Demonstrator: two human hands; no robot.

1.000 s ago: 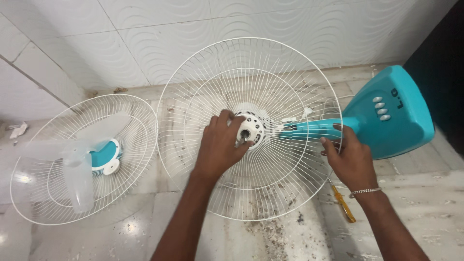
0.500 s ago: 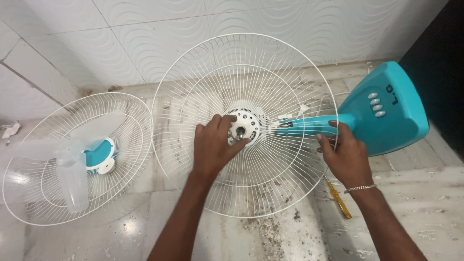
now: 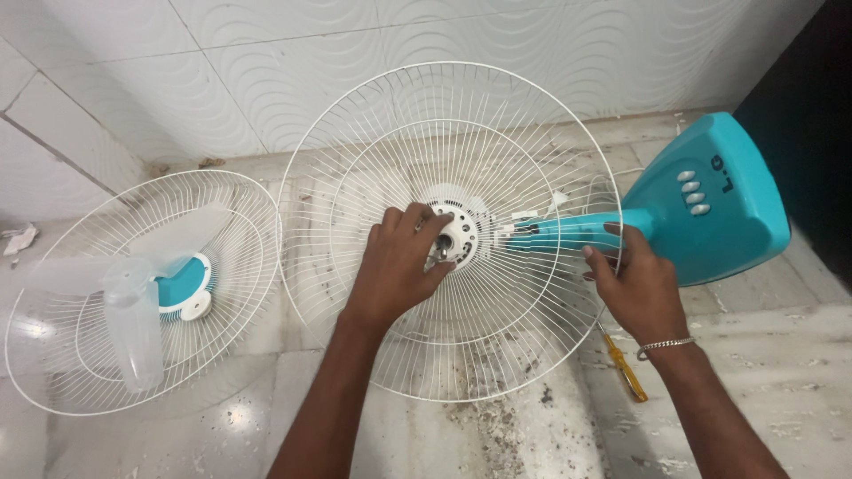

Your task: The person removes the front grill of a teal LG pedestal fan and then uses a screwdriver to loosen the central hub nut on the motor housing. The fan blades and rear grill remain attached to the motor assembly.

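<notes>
White wire rear fan guard [image 3: 497, 337] stands on dusty marble floor [image 3: 781, 390] w/ left hand [image 3: 399, 266] fingers curled round its white plastic hub nut [image 3: 454, 238]. Right hand [image 3: 639, 288] grips teal fan neck [image 3: 577, 232]. Second white wire guard [image 3: 53, 372] cradles clear blades [image 3: 133, 328], left, by white tiled wall [image 3: 266, 53].

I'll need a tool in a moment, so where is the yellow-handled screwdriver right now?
In the head view the yellow-handled screwdriver lies on the floor at lower right, just beyond the wire guard rim and beside the right hand wrist.
</notes>
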